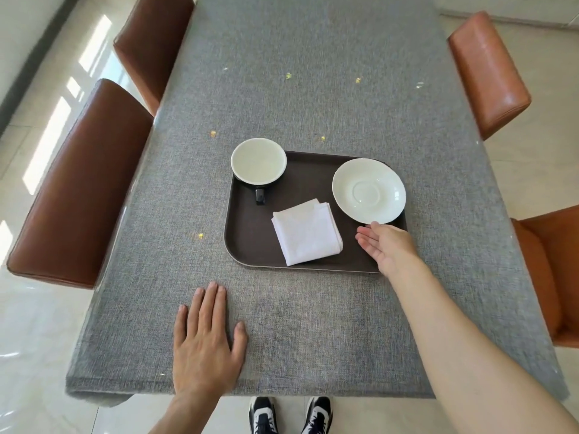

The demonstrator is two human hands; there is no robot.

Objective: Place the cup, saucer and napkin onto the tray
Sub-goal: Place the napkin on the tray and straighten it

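Observation:
A dark brown tray [250, 233] lies on the grey table. At the tray's back left corner stands a black cup [258, 161] with a white inside, its handle pointing toward me. A white saucer [368, 191] rests on the tray's right side. Between them, toward the front, lies a folded white napkin [306, 232]. My right hand [388, 245] hovers over the tray's front right corner, palm up and fingers apart, just below the saucer's rim and holding nothing. My left hand [206, 336] lies flat on the tablecloth near the table's front edge.
The grey tablecloth [313, 89] covers a long table. Two brown leather chairs [81, 183] stand along the left side and two orange ones [488, 73] along the right. My shoes [289, 415] show below the front edge.

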